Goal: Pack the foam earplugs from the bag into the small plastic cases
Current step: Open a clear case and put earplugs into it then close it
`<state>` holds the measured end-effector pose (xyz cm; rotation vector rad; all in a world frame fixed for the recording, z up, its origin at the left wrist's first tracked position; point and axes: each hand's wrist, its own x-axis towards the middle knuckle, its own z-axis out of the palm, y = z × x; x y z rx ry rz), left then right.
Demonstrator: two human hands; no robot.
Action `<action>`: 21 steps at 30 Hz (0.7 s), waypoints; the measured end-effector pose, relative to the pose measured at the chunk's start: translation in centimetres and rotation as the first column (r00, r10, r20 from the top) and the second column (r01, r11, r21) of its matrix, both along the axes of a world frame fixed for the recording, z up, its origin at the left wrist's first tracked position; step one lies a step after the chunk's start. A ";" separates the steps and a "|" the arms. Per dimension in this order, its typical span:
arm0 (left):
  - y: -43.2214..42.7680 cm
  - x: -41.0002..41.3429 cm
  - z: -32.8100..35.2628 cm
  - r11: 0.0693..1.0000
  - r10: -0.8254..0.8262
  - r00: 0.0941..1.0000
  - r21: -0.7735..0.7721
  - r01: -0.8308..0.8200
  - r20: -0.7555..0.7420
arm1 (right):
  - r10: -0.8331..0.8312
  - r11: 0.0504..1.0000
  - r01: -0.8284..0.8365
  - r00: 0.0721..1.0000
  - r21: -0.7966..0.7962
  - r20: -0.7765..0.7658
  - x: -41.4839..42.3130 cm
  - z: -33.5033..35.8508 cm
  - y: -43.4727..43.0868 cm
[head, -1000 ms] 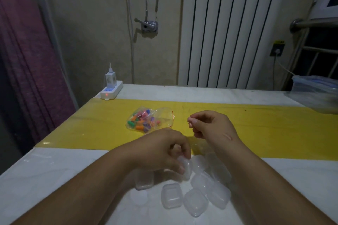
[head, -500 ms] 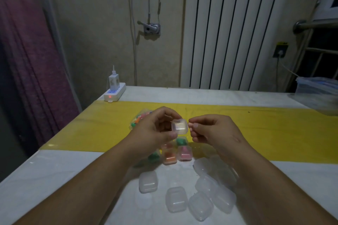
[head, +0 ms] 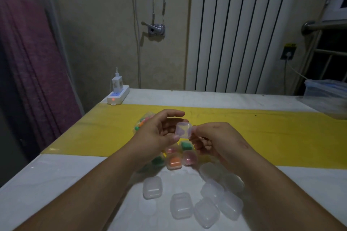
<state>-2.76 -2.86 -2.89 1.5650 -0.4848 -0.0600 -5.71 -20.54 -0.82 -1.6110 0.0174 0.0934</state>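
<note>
Head view: left hand (head: 157, 137) and right hand (head: 219, 140) both pinch one clear case (head: 184, 130) by its edges, above the filled cases (head: 173, 162). The bag (head: 148, 119) of earplugs (head: 139, 125) lies just behind the left hand. The case looks light, stiff and slick; best held by opposite side walls

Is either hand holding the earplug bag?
No: left hand and right hand both hold a clear case, while the bag lies on the table behind the left hand.
</note>
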 end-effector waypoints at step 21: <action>-0.4 0.6 -0.3 0.967 0.242 0.953 0.037 -0.252 0.180 | -0.090 0.996 0.090 0.989 0.003 0.114 1.0 -1.6 0.6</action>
